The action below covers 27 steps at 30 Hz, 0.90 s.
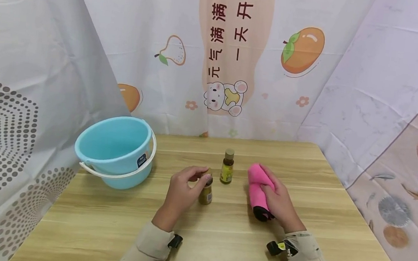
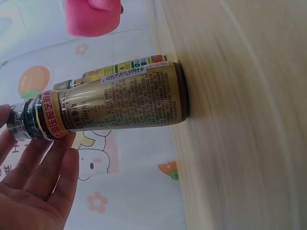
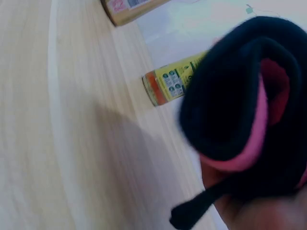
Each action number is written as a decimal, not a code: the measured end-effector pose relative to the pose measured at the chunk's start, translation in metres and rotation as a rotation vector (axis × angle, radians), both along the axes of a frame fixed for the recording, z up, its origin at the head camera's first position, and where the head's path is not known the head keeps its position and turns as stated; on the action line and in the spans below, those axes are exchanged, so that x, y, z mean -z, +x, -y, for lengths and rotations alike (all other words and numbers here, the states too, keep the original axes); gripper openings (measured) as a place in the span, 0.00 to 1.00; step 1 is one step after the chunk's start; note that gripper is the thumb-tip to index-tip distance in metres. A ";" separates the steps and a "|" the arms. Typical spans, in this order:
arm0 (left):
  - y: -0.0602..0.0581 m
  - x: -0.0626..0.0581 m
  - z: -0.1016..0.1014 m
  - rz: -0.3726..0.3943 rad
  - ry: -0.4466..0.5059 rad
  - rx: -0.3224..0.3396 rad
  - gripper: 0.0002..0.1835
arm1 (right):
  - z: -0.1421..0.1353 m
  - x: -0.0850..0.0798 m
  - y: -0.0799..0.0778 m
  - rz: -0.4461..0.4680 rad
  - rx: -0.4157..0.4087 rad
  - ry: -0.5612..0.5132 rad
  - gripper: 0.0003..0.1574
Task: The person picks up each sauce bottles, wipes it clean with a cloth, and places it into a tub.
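A small dark bottle with a gold label [image 1: 206, 192] stands upright on the table. My left hand [image 1: 185, 190] pinches it at the cap, with the fingertips around the neck end in the left wrist view. Printed text and a barcode cover its gold label [image 2: 125, 98]. Just behind it is a second bottle with a yellow label [image 1: 227, 172], upright and touched by neither hand. My right hand [image 1: 279, 201] grips a folded pink cloth [image 1: 258, 183] with black edging. In the right wrist view the cloth's black edge [image 3: 218, 91] hides most of that hand.
A light blue bucket [image 1: 109, 161] with a white handle stands at the back left of the wooden table [image 1: 235, 250]. Printed curtains [image 1: 152, 91] hang behind the table and along both sides.
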<state>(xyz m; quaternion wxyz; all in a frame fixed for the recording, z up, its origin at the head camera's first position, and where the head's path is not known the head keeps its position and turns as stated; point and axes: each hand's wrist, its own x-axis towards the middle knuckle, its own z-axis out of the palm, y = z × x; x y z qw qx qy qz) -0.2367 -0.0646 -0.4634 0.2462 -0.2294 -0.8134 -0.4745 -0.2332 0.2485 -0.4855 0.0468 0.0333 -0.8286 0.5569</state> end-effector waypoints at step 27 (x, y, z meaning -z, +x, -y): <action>0.000 0.001 0.000 -0.003 0.002 0.015 0.13 | -0.011 0.001 0.002 -0.109 -0.044 -0.072 0.53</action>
